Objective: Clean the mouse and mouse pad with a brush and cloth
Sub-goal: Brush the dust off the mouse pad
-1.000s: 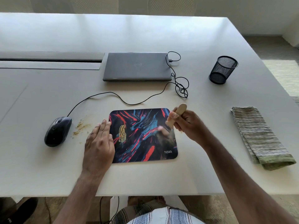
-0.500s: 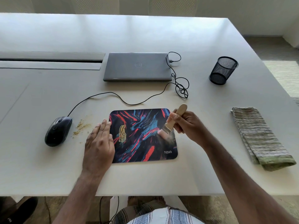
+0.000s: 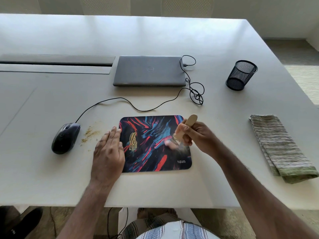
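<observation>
While brushing pad, my left hand (image 3: pixel 108 152) lies flat, fingers straight, on left edge of mouse pad (image 3: pixel 155 144) — pins it so strokes don't slide it. My right hand (image 3: pixel 195 135) grips brush (image 3: pixel 185 127) by wooden handle, bristles blurred down on pad's right half. Mouse (image 3: pixel 65 138) set off left on table (image 3: pixel 51 178), near crumbs (image 3: pixel 89 134) — out of brush's way. Cloth (image 3: pixel 279 147) folded far right, untouched; wiping likely comes later. Yellowish smear sits on pad near left fingers.

A closed laptop (image 3: pixel 149 71) (grey) and mesh cup (image 3: pixel 241 75) on the table (image 3: pixel 51 104).
</observation>
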`<state>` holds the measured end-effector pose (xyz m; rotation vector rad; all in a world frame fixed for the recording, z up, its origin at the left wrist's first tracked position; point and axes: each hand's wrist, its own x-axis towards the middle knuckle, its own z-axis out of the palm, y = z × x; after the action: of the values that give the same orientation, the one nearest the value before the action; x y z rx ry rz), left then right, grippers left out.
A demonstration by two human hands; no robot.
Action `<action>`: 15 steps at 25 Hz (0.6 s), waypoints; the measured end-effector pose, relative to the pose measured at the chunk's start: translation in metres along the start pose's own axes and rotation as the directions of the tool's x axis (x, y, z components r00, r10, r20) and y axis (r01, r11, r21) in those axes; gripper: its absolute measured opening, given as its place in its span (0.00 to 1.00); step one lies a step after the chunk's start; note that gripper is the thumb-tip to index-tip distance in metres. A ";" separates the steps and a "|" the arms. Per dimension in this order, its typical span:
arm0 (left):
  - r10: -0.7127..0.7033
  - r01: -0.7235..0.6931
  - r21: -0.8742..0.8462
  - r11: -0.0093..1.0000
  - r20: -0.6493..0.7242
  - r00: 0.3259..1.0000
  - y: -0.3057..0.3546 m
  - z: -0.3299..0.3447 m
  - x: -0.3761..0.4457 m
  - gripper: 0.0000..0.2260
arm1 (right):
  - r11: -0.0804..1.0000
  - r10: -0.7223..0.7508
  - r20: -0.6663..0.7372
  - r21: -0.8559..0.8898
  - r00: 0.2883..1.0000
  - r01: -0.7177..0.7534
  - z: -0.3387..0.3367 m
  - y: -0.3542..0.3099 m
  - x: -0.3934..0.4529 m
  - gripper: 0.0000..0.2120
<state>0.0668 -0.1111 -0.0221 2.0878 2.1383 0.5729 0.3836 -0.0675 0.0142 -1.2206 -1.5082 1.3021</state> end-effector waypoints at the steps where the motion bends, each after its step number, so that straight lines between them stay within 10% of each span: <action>1: 0.000 0.000 0.000 1.000 0.000 1.000 0.000 0.000 0.000 0.25 | 1.000 0.015 0.003 0.023 1.000 -0.015 0.001 0.000 0.000 0.13; 15: 0.001 -0.001 -0.007 1.000 0.003 1.000 0.000 0.000 0.000 0.25 | 0.991 -0.014 0.016 -0.135 1.000 0.016 -0.004 -0.016 0.000 0.18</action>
<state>0.0666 -0.1115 -0.0221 2.0849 2.1314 0.5759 0.3846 -0.0664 0.0308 -1.2845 -1.6358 1.2174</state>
